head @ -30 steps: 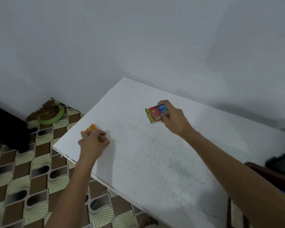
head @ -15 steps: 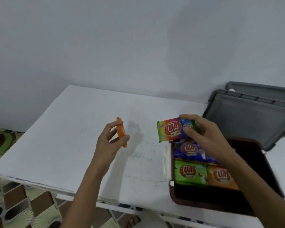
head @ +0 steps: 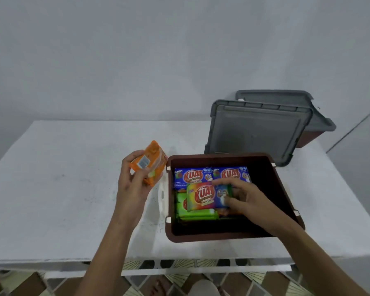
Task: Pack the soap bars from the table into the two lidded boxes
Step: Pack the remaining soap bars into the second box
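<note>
Now right hand [head: 247,199] grips rainbow bar [head: 201,196] lowered into box [head: 201,238]; left hand [head: 132,186], orange bar [head: 152,161].

rainbow bar [head: 200,196] lowered into brown box [head: 220,155], orange bar [head: 150,165] moved beside it

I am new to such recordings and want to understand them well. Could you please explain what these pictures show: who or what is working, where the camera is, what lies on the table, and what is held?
No machine works here: a person uses two bare hands. All pictures come from one camera worn on the head, looking down. On the white table stands an open brown box with two blue soap bars and green soap bars inside. A grey lid leans behind it, in front of a second box that is closed. The left hand holds an orange soap bar beside the open box. The right hand grips with its fingers a rainbow-coloured soap bar inside the box, over the green ones.
</note>
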`<action>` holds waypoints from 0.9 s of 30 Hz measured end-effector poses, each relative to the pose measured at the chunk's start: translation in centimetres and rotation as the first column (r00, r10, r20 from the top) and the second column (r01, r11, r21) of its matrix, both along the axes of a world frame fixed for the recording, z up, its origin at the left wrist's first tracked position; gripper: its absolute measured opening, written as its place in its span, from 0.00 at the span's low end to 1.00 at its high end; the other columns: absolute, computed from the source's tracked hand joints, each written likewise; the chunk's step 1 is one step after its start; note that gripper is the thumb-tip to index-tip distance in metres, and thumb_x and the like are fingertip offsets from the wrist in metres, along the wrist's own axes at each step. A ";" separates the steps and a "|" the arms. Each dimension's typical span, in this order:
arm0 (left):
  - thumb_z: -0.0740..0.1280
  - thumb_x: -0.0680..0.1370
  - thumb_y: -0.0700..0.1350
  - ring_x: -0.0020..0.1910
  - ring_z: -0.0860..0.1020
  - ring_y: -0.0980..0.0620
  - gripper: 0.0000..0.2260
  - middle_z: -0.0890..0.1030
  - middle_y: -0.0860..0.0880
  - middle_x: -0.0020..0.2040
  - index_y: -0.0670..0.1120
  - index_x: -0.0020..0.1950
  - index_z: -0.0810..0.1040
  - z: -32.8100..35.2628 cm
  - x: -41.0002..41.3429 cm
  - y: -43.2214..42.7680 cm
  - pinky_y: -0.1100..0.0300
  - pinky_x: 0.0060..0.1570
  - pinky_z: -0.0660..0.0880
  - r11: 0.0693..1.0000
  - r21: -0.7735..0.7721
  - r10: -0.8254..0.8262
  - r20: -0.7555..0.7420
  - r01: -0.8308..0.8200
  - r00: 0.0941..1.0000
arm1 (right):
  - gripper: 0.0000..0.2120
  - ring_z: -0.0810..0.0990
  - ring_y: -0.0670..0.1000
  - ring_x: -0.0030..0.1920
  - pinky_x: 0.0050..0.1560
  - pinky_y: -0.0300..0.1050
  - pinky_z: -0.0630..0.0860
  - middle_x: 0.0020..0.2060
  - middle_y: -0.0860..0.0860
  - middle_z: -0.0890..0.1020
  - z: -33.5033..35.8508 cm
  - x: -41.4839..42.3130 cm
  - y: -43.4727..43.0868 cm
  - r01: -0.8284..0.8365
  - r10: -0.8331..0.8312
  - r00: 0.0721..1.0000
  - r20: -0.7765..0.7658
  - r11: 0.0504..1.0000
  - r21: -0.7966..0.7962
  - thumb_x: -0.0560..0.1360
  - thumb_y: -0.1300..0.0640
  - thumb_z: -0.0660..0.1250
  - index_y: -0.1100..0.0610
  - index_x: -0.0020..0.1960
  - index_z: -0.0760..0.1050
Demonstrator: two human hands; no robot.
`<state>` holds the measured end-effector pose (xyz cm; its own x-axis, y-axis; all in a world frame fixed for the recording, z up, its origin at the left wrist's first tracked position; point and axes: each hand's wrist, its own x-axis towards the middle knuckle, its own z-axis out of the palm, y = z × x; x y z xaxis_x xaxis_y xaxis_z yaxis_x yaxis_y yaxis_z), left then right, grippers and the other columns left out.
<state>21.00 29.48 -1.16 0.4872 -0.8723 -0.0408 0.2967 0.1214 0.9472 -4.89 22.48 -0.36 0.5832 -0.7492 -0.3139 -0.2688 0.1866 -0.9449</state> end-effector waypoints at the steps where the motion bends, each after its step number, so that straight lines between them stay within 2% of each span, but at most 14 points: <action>1: 0.58 0.81 0.34 0.60 0.79 0.47 0.15 0.80 0.49 0.58 0.51 0.60 0.72 0.1 -0.2 0.1 0.51 0.53 0.79 1.000 -0.026 0.004 -0.043 -0.006 0.999 | 0.17 0.82 0.50 0.57 0.51 0.52 0.83 0.60 0.50 0.78 -0.4 0.3 0.0 -0.024 0.025 1.000 -0.017 0.999 0.034 0.78 0.65 0.65 0.49 0.62 0.77; 2: 0.57 0.81 0.34 0.60 0.79 0.47 0.14 0.79 0.49 0.59 0.50 0.60 0.72 0.2 -0.3 0.1 0.52 0.52 0.80 0.999 -0.047 0.003 -0.084 -0.007 0.996 | 0.18 0.83 0.51 0.55 0.51 0.53 0.83 0.59 0.52 0.79 -0.9 0.6 0.0 -0.053 0.055 0.996 -0.064 0.998 0.036 0.78 0.65 0.65 0.50 0.64 0.76; 4: 0.56 0.81 0.33 0.61 0.79 0.47 0.15 0.79 0.49 0.60 0.50 0.59 0.72 0.3 -0.6 0.1 0.53 0.51 0.81 0.998 -0.059 -0.021 -0.129 0.014 0.991 | 0.19 0.84 0.53 0.48 0.50 0.52 0.83 0.53 0.52 0.81 -1.7 1.2 0.1 -0.163 0.136 0.953 -0.270 0.983 -0.082 0.80 0.62 0.63 0.48 0.68 0.72; 6: 0.56 0.81 0.33 0.62 0.78 0.45 0.14 0.78 0.47 0.61 0.50 0.59 0.72 0.1 -1.1 0.1 0.52 0.52 0.81 0.998 -0.038 -0.062 -0.153 0.057 0.986 | 0.21 0.82 0.49 0.46 0.49 0.47 0.83 0.52 0.48 0.80 -2.3 1.9 0.1 -0.268 0.157 0.881 -0.447 0.943 -0.196 0.81 0.59 0.62 0.46 0.71 0.69; 10: 0.57 0.80 0.33 0.65 0.75 0.41 0.14 0.76 0.44 0.63 0.49 0.58 0.73 -0.8 -2.0 -0.1 0.54 0.47 0.81 0.995 0.014 -0.096 -0.212 0.101 0.972 | 0.20 0.77 0.47 0.60 0.54 0.46 0.81 0.65 0.48 0.75 -2.2 2.4 -0.2 -0.336 0.116 0.829 -0.547 0.886 -0.320 0.81 0.55 0.62 0.42 0.71 0.67; 12: 0.57 0.81 0.33 0.64 0.76 0.41 0.14 0.77 0.45 0.63 0.50 0.58 0.73 -1.0 -2.2 -0.1 0.55 0.46 0.81 0.994 0.014 -0.100 -0.204 0.105 0.974 | 0.20 0.75 0.48 0.64 0.58 0.48 0.79 0.67 0.49 0.74 -2.2 2.5 -0.1 -0.363 0.099 0.806 -0.583 0.862 -0.355 0.81 0.53 0.62 0.43 0.72 0.67; 14: 0.56 0.81 0.33 0.64 0.76 0.42 0.15 0.77 0.46 0.62 0.50 0.58 0.73 -0.9 -2.2 -0.1 0.55 0.46 0.81 0.992 0.014 -0.121 -0.178 0.125 0.977 | 0.21 0.75 0.49 0.63 0.59 0.49 0.79 0.65 0.51 0.76 -2.1 2.7 0.2 -0.387 0.020 0.767 -0.641 0.812 -0.437 0.81 0.51 0.61 0.45 0.73 0.65; 15: 0.56 0.81 0.33 0.64 0.76 0.43 0.15 0.78 0.47 0.61 0.51 0.57 0.74 -0.9 -2.2 -0.1 0.55 0.47 0.81 0.990 0.019 -0.134 -0.164 0.139 0.977 | 0.21 0.77 0.49 0.59 0.58 0.47 0.79 0.61 0.52 0.77 -1.9 2.8 0.3 -0.374 -0.055 0.769 -0.637 0.769 -0.518 0.81 0.51 0.60 0.46 0.73 0.65; 17: 0.56 0.81 0.33 0.64 0.76 0.43 0.15 0.78 0.48 0.60 0.51 0.58 0.74 -0.6 -2.3 0.1 0.53 0.48 0.81 0.984 0.031 -0.171 -0.139 0.177 0.975 | 0.20 0.78 0.46 0.52 0.52 0.41 0.79 0.55 0.51 0.79 -1.2 3.2 0.2 -0.283 -0.174 0.830 -0.530 0.688 -0.668 0.81 0.53 0.61 0.48 0.73 0.66; 19: 0.57 0.81 0.33 0.64 0.76 0.43 0.15 0.78 0.48 0.60 0.51 0.59 0.74 -0.2 -2.4 0.2 0.51 0.50 0.81 0.975 0.043 -0.213 -0.109 0.219 0.971 | 0.22 0.78 0.45 0.47 0.46 0.33 0.76 0.52 0.48 0.78 -0.3 3.8 0.0 -0.190 -0.176 0.897 -0.404 0.674 -0.714 0.80 0.55 0.63 0.48 0.73 0.65; 21: 0.58 0.81 0.36 0.63 0.77 0.43 0.14 0.78 0.48 0.61 0.51 0.61 0.74 0.3 -2.9 0.3 0.48 0.52 0.80 0.964 0.054 -0.256 -0.047 0.259 0.965 | 0.24 0.79 0.45 0.46 0.45 0.32 0.78 0.54 0.47 0.77 0.3 4.6 -0.2 -0.167 -0.091 0.947 -0.307 0.679 -0.715 0.79 0.56 0.65 0.47 0.73 0.64; 23: 0.60 0.80 0.45 0.63 0.77 0.45 0.14 0.78 0.49 0.63 0.54 0.65 0.73 1.2 -3.7 0.3 0.46 0.56 0.78 0.954 0.066 -0.297 0.047 0.294 0.954 | 0.25 0.79 0.44 0.52 0.50 0.37 0.80 0.59 0.44 0.77 0.7 5.1 0.0 -0.179 0.024 0.973 -0.228 0.702 -0.689 0.79 0.51 0.65 0.43 0.74 0.62; 25: 0.60 0.76 0.58 0.64 0.77 0.49 0.21 0.74 0.51 0.68 0.60 0.70 0.69 2.3 -4.6 0.2 0.47 0.60 0.76 0.936 0.099 -0.348 0.107 0.338 0.931 | 0.26 0.78 0.40 0.57 0.54 0.38 0.80 0.60 0.36 0.75 1.2 5.4 0.5 -0.177 0.110 0.983 -0.144 0.762 -0.622 0.77 0.44 0.64 0.37 0.73 0.61; 27: 0.58 0.72 0.68 0.66 0.75 0.52 0.31 0.71 0.55 0.71 0.64 0.74 0.61 2.9 -5.1 0.0 0.48 0.64 0.73 0.906 0.124 -0.417 0.092 0.405 0.904 | 0.28 0.77 0.37 0.59 0.55 0.35 0.78 0.60 0.31 0.73 1.6 5.6 0.9 -0.147 0.135 0.989 -0.064 0.813 -0.563 0.75 0.41 0.64 0.35 0.72 0.59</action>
<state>15.86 29.49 1.78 0.0930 -0.9903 -0.1032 0.1896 -0.0841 0.9782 0.74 23.34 1.24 0.6943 -0.7086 0.1259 -0.2705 -0.4191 -0.8667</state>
